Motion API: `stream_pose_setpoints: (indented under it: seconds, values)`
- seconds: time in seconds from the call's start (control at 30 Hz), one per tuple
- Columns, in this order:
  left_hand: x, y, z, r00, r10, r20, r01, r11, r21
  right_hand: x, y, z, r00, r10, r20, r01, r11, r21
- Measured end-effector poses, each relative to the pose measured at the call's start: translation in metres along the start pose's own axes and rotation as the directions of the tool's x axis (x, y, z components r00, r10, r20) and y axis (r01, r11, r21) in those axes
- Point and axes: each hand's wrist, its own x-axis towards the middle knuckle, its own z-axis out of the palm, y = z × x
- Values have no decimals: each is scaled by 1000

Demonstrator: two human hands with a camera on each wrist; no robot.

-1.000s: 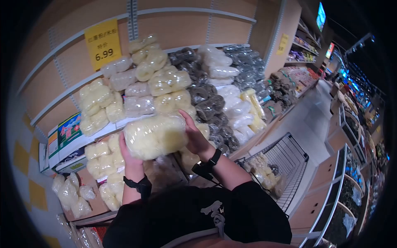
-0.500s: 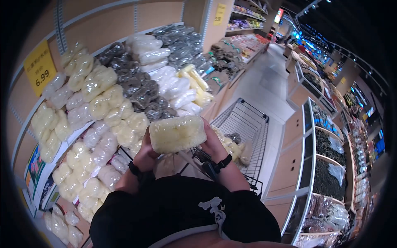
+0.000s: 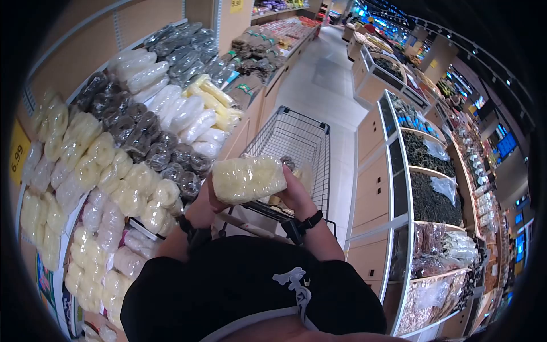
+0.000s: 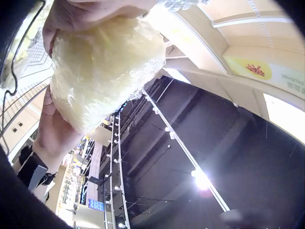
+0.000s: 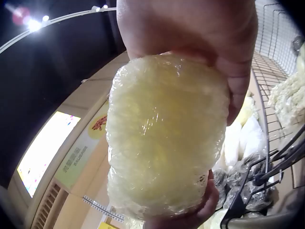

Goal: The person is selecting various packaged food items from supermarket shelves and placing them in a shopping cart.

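Note:
A plastic-wrapped pack of pale yellow dried noodles point(image 3: 249, 180) is held up in front of the chest, between both hands. My left hand point(image 3: 202, 202) grips its left end and my right hand point(image 3: 296, 192) grips the right end. In the right wrist view the right hand point(image 5: 190, 31) wraps over one end of the pack point(image 5: 164, 129), thumb along its side, while fingers of the left hand point(image 5: 193, 217) show at the other end. The pack overlaps the near part of a wire shopping cart point(image 3: 319, 151) in the head view. The cart's handle point(image 3: 265, 211) lies just below the pack.
Stacked noodle packs, yellow point(image 3: 91, 162), dark grey point(image 3: 137, 128) and white point(image 3: 185, 117), fill the sloping display on the left. Wooden bins of dark dried goods point(image 3: 433, 196) line the right. A tiled aisle point(image 3: 336, 74) runs ahead between them. More packs point(image 5: 243, 138) lie in the cart.
The view has swung right, from the noodle display toward the cart and aisle. Both hands have carried the pack along, from before the display to over the cart's near end.

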Motion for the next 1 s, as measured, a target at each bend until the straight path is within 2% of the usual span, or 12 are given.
stream_pose_setpoints:
  seconds: [0.07, 0.17, 0.3, 0.37, 0.43, 0.5, 0.63, 0.7, 0.77, 0.83, 0.97, 1.0]
  values:
    - [7, -1, 15, 952, -293, 91, 304, 860, -409, -8, 7, -23, 980, 119, -161, -111, 992, 58]
    - [47, -33, 9, 884, -465, 49, 419, 741, -525, -23, 0, -41, 949, 184, -258, -152, 979, 139]
    - [103, -65, 14, 880, -467, -90, 386, 812, -438, -31, -11, -76, 941, 105, -323, -100, 994, 33]
    - [130, -82, 15, 899, -433, -57, 375, 833, -407, -32, -18, -97, 930, 97, -353, -106, 994, -5]
    - [151, -97, 17, 857, -495, -144, 427, 838, -339, -31, -23, -120, 928, 151, -342, -196, 975, -101]
    - [163, -111, 25, 854, -509, -105, 444, 820, -361, -27, -24, -133, 908, 181, -378, -239, 964, -113]
    - [179, -154, 24, 832, -536, -142, 489, 830, -267, -8, 23, -205, 876, 314, -365, -337, 942, 2]
    - [183, -177, 11, 810, -570, -137, 561, 822, -102, -6, 48, -229, 810, 408, -422, -441, 897, 21]
    - [183, -207, -16, 757, -618, -211, 622, 781, -57, -10, 74, -250, 799, 416, -435, -431, 900, 69]
    - [177, -230, -36, 653, -739, -167, 737, 671, -82, -15, 81, -253, 701, 499, -509, -585, 811, -11]
    - [164, -231, -30, 475, -859, -191, 874, 486, -14, -16, 91, -256, 615, 578, -536, -698, 716, -28]
    - [163, -228, -26, 475, -859, -191, 874, 486, -14, -15, 92, -257, 614, 579, -536, -698, 715, -28]
